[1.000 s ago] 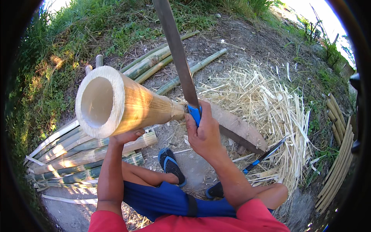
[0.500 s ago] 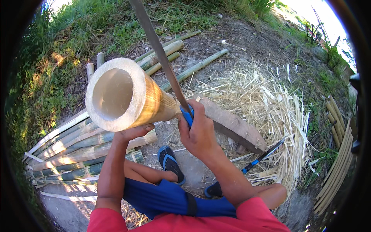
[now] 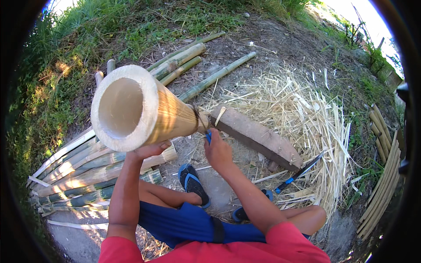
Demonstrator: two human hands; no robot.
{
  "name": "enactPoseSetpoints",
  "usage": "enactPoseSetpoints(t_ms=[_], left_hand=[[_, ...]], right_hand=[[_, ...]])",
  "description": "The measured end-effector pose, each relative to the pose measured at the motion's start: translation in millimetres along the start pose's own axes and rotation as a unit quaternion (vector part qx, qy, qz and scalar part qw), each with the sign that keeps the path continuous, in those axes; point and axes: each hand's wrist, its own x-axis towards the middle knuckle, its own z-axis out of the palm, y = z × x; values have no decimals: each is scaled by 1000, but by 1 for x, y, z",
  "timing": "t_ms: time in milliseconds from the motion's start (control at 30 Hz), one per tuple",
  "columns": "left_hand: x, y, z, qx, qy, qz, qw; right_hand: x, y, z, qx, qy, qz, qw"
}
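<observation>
A thick pale bamboo tube [image 3: 173,116] is held up in front of me, its wide hollow mouth facing me to the left. My left hand [image 3: 151,151] supports it from underneath; the thumb shows below the rim, while most of the fingers are hidden behind it. In my right hand [image 3: 219,151] is the blue handle of a long machete [image 3: 208,136], gripped beside the tube's far end. The dark blade is smeared and foreshortened there, so I cannot tell whether it touches the bamboo.
A wooden block [image 3: 258,131] lies beyond my right hand, with pale shavings [image 3: 320,131] around it. Near it rests a blue-and-black-handled blade [image 3: 298,176]. Split bamboo [image 3: 87,175] is piled at left, bamboo poles [image 3: 219,76] lie ahead, and thin strips [image 3: 381,188] at far right.
The machete blade has swung down from pointing up and away to beside the tube's far end. My right hand has dropped lower, and the tube has shifted slightly left.
</observation>
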Motion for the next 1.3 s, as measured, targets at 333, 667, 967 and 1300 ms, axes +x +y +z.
enactPoseSetpoints(t_ms=[333,667,967,1300], left_hand=[[67,-23,69,-177,276,-64,943],[131,46,32,-205,379,44,902],[130,169,59,-368,297,142,870],[130,263,202,-381,278,28,881]], right_hand=[[-26,128,95,-45,-140,221,964],[-88,164,48,-18,-112,241,964],[-228,258,-6,-7,27,308,951],[-233,304,-86,77,363,382,846]])
